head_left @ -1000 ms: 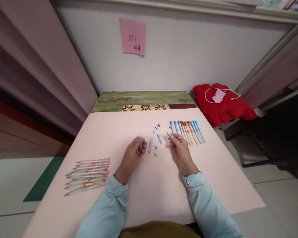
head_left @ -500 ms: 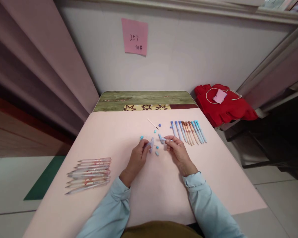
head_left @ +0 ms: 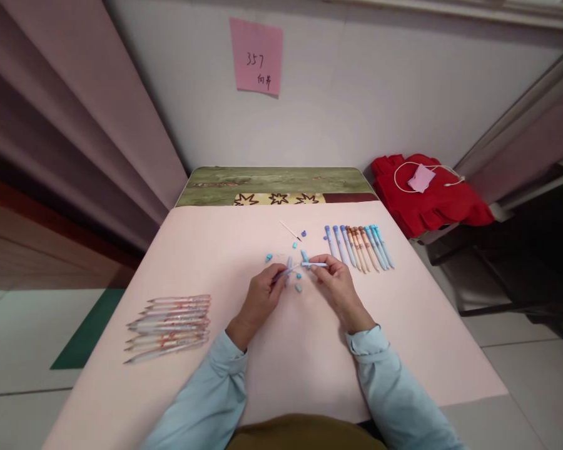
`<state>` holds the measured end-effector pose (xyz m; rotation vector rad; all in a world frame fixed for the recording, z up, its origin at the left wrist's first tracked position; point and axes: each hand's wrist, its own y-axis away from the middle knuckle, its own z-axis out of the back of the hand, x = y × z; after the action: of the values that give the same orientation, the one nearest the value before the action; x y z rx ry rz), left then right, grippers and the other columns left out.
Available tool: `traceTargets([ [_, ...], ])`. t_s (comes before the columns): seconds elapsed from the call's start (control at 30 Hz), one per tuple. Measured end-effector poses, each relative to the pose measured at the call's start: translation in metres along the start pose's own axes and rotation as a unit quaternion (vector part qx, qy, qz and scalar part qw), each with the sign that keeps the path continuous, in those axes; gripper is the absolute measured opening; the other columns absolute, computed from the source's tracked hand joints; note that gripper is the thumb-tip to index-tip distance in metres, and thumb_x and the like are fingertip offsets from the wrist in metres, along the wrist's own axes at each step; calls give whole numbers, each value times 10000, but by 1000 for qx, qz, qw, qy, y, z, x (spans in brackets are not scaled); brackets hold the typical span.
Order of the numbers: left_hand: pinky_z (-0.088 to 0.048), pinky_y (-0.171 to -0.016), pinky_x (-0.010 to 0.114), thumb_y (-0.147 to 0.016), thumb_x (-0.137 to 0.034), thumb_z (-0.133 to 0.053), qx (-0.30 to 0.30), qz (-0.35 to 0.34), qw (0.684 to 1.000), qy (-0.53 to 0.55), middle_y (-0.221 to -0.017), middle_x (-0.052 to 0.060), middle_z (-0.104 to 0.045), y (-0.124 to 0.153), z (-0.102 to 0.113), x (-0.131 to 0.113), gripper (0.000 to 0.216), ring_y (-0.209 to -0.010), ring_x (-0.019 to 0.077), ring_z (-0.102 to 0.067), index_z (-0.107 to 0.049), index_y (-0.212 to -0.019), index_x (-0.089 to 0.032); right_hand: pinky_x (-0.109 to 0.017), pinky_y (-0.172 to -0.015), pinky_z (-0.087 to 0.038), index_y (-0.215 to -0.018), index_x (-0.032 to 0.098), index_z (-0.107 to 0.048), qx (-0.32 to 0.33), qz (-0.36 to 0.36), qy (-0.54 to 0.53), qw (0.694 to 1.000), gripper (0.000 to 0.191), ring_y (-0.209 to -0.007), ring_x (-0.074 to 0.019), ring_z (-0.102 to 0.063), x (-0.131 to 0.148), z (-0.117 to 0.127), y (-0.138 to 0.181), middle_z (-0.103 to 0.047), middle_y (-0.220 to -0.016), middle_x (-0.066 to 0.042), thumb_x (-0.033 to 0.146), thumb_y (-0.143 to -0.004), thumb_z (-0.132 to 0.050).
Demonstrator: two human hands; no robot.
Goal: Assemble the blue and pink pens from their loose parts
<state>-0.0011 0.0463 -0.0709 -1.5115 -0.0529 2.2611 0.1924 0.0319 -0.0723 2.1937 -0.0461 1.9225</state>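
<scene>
My left hand [head_left: 261, 297] is closed in a pinch on a thin pale pen part [head_left: 285, 272] that points up and right. My right hand [head_left: 336, 286] pinches a short light-blue pen piece [head_left: 315, 265] lying level, its tip facing the left hand's part. The two pieces nearly meet over the pink table [head_left: 281, 350]. Small blue pen bits [head_left: 298, 287] lie scattered just beyond my fingers, with a blue cap [head_left: 269, 257] to the left and a thin refill [head_left: 291, 230] further back.
A row of blue and orange pens [head_left: 359, 247] lies at the right of the table. A bundle of pale pens [head_left: 169, 320] lies near the left edge. Red cloth [head_left: 429, 195] sits off the table's right; a pink note [head_left: 256, 55] hangs on the wall.
Both hands have come together at the table's middle. The left hand put down the blue barrel it held upright and now pinches a thin part; the right hand now holds its piece level.
</scene>
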Motion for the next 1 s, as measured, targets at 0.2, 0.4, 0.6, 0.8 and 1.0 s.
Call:
traceTargets([
  [0.2, -486, -747, 266, -938, -246, -535, 6, -12, 1000, -16, -912, 28, -686, 1, 1, 0, 155, -813, 152, -625, -653, -1022, -192, -220, -476, -308, -903, 210, -706, 7, -2, 21, 1000, 229, -498, -99, -409, 4, -1, 3, -534, -554, 49, 361, -734, -741],
  [0.4, -494, -754, 264, -935, -238, -536, 4, -15, 1000, -20, -917, 32, -696, 1, 1, 0, 151, -821, 158, -637, -659, -1013, -197, -222, -483, -314, -902, 210, -707, 7, 0, 21, 1000, 228, -502, -102, -408, 4, 0, 2, -534, -556, 48, 361, -734, -740],
  [0.6, -501, -768, 272, -932, -240, -544, 1, -14, 1000, -27, -932, 37, -700, 1, 0, 3, 147, -835, 162, -645, -656, -1015, -195, -224, -487, -319, -908, 213, -706, 10, 1, 24, 1000, 227, -512, -106, -418, 2, 1, 3, -539, -568, 45, 366, -743, -732],
  [0.8, -512, -792, 287, -936, -249, -544, -3, -12, 999, -32, -969, 47, -707, 2, -1, 5, 154, -865, 167, -650, -656, -1029, -199, -228, -485, -327, -896, 208, -702, 16, 9, 43, 999, 238, -494, -101, -406, 4, 0, 3, -545, -570, 47, 381, -736, -732],
  [1.0, -525, -801, 307, -933, -244, -548, -2, -28, 999, -43, -978, 57, -709, 2, -1, 8, 155, -877, 176, -654, -661, -1030, -200, -224, -462, -295, -891, 203, -693, 35, -6, 54, 998, 264, -470, -97, -407, 2, 1, 4, -553, -559, 47, 395, -717, -745],
])
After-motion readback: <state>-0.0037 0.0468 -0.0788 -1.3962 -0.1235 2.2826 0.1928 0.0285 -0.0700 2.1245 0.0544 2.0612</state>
